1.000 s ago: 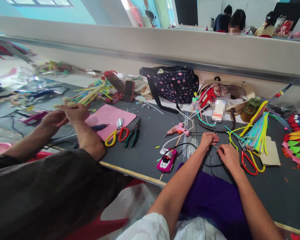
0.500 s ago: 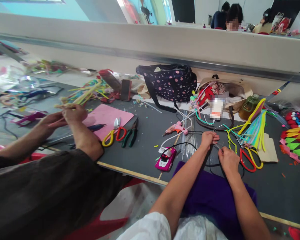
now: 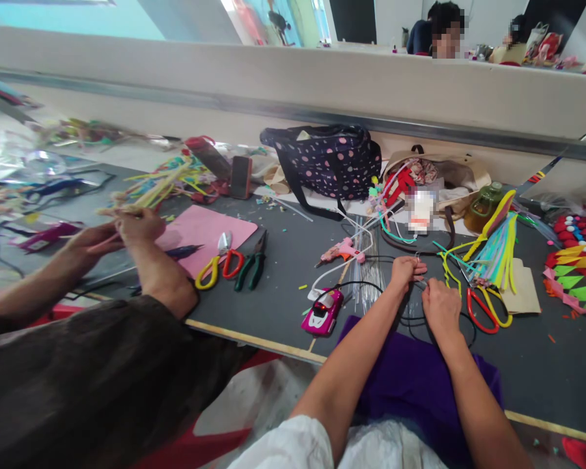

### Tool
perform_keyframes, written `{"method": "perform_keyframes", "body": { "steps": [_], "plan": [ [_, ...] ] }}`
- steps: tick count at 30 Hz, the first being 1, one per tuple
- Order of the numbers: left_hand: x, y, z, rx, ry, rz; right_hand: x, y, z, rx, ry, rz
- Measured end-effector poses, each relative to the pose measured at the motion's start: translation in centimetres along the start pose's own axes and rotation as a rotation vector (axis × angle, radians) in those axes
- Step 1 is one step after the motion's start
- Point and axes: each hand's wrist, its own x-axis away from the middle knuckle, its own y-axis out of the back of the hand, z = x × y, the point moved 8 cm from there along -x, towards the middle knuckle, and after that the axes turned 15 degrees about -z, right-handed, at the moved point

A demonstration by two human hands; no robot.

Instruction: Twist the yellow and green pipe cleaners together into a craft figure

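Observation:
Over the dark tabletop, my left hand [image 3: 406, 272] pinches a thin, pale wire [image 3: 418, 257] that rises in a small loop above the fingers. My right hand [image 3: 441, 305] is closed beside it, its fingertips on the same wire close to the left fingers. Most of the wire is hidden by the fingers. Under my forearms lies a purple cloth [image 3: 400, 384]. Close to the right hand are red-and-yellow scissors [image 3: 483, 309] and a bundle of pastel pipe cleaners [image 3: 501, 251]. A black cable [image 3: 415, 319] runs beneath my hands.
A pink glue gun [image 3: 342, 251], a magenta power box [image 3: 321, 311] and clear glue sticks [image 3: 370, 273] lie to the left. Farther left are green pliers [image 3: 251, 264] and a co-worker's hands [image 3: 131, 231]. A dotted bag [image 3: 332, 163] and a green bottle [image 3: 486, 205] stand behind.
My right hand has moved slightly left and up, bringing the fingertips of both hands closer together. The wire loop above my left hand looks smaller. The view has shifted slightly.

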Motion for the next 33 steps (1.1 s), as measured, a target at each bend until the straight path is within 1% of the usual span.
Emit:
{"method": "perform_keyframes", "body": {
  "steps": [9, 16, 20, 23, 30, 33],
  "plan": [
    [0.2, -0.1, 0.3, 0.003, 0.003, 0.011, 0.9, -1.6, -0.6, 0.011, -0.099, 0.131],
    [0.3, -0.3, 0.5, -0.031, 0.023, 0.062, 1.1, -1.7, -1.7, 0.020, -0.158, 0.162],
    [0.5, -0.3, 0.5, -0.051, 0.045, 0.109, 1.1, -1.6, -2.3, 0.018, -0.169, 0.144],
    [0.6, -0.4, 0.5, -0.051, 0.052, 0.123, 1.0, -1.5, -2.7, 0.021, -0.166, 0.120],
    [0.6, -0.3, 0.9, -0.032, 0.068, 0.111, 0.8, -1.1, -3.0, 0.000, -0.146, 0.057],
    [0.6, -0.2, 1.0, -0.020, 0.057, 0.091, 0.8, -1.0, -2.8, -0.010, -0.114, 0.031]
  ]
}}
